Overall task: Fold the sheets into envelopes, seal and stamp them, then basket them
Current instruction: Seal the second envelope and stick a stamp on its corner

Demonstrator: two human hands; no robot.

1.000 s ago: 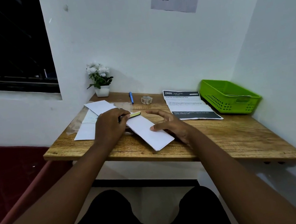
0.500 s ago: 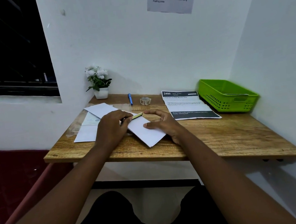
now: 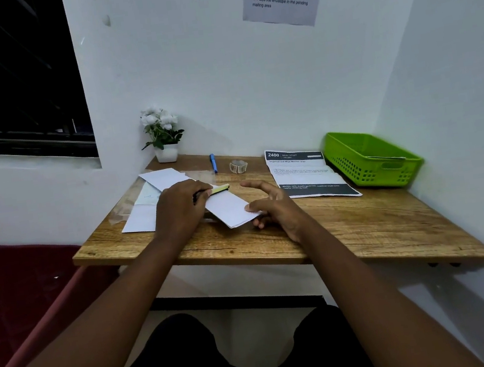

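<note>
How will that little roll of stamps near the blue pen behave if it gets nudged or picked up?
The roll of stamps looks like a thin, loosely wound paper strip, so probably very light and easy to crush in a grip. It appears to rest flat on the desk with its hole facing up, so a nudge would likely slide it, not roll it. Its loose end may unwind when lifted.

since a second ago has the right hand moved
Yes. The right hand slid toward the left hand, shortening the envelope between them, judged against the leaflet.
</note>
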